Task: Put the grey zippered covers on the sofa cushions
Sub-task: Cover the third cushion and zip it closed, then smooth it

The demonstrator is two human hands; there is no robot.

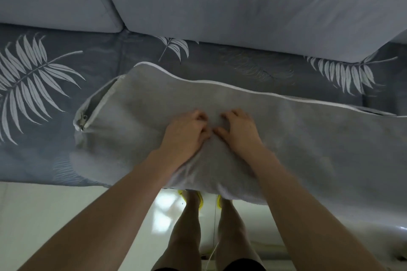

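A long grey zippered cover (pixel 308 138) with white piping lies across the sofa seat, its near edge hanging over the front. A metal zip pull (pixel 83 119) shows at the cover's open left end. My left hand (pixel 186 133) and my right hand (pixel 239 131) sit side by side on the middle of the cover. Both have curled fingers that bunch and grip the grey fabric between them. Whether a cushion is inside the cover cannot be told.
The sofa seat (pixel 44 94) wears a blue-grey sheet with white leaf prints. Pale grey back cushions (pixel 242 6) stand behind it. Below is a glossy white floor (pixel 55 215) with my legs and yellow slippers (pixel 200 199).
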